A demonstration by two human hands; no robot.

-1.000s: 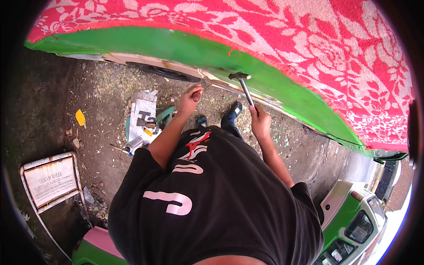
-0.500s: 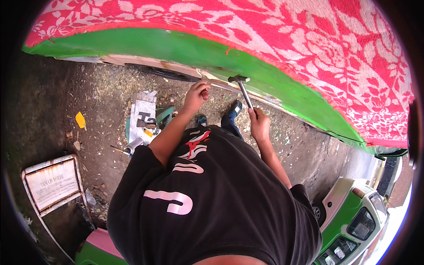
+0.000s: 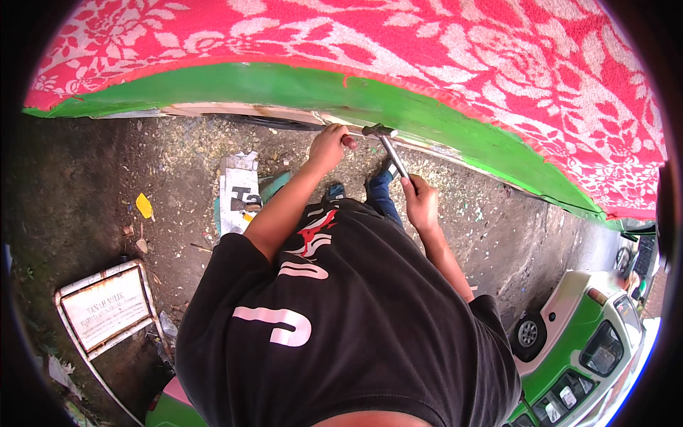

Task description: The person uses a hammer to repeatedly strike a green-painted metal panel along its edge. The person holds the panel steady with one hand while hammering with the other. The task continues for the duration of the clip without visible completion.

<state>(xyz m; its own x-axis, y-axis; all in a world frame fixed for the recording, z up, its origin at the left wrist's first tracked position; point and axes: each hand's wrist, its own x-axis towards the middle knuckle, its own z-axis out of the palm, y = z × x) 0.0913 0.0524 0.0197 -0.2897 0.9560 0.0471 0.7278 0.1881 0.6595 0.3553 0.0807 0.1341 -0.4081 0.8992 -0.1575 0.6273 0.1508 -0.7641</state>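
My right hand (image 3: 421,201) grips the handle of a metal hammer (image 3: 388,148), whose head sits against the lower edge of a green panel (image 3: 299,89). My left hand (image 3: 329,144) is closed around a small rod-like object held at that same edge, just left of the hammer head. What the rod is cannot be told. A red cloth with white flowers (image 3: 441,57) lies over the top of the green panel. I wear a black shirt with a red and white print.
Dirt ground strewn with litter lies below. A white printed paper (image 3: 238,192) and a yellow scrap (image 3: 144,206) lie left of my arm. A white framed sign (image 3: 105,307) rests at lower left. A green and white vehicle (image 3: 583,334) stands at lower right.
My left hand has moved up and right to the panel's edge, closer to the hammer head. The hammer has stayed near the edge with only slight shifts.
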